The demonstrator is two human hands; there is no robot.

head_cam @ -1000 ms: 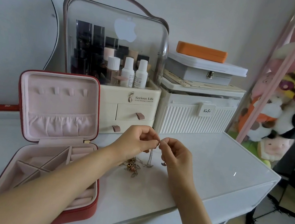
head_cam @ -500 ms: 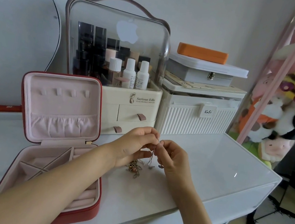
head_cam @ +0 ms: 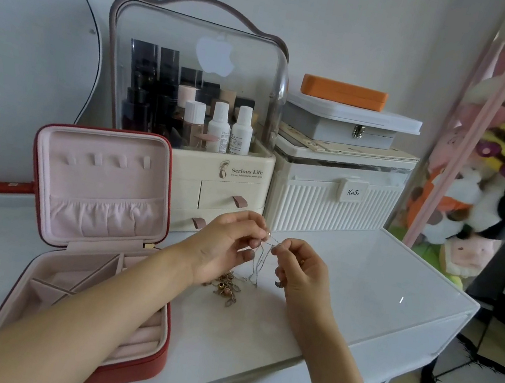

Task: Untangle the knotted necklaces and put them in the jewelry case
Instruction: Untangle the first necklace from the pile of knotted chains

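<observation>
Your two hands worked above the white table (head_cam: 377,301): your left hand (head_cam: 227,247) and right hand (head_cam: 301,271) each pinched a thin silver chain (head_cam: 261,260) between curled fingertips, the strand hanging down between them. How many necklaces were in the tangle could not be told; a gold-toned clump (head_cam: 226,286) lay on the table just below your left wrist. One red jewelry case (head_cam: 95,231) stood open at left, its pink compartments partly hidden by your left forearm. Behind stood one clear-lidded cosmetics organizer (head_cam: 192,106) holding bottles, and one ribbed white box (head_cam: 333,202) stacked with a grey box (head_cam: 343,129) and an orange case (head_cam: 343,92). Plush toys (head_cam: 502,161) filled the right edge.
</observation>
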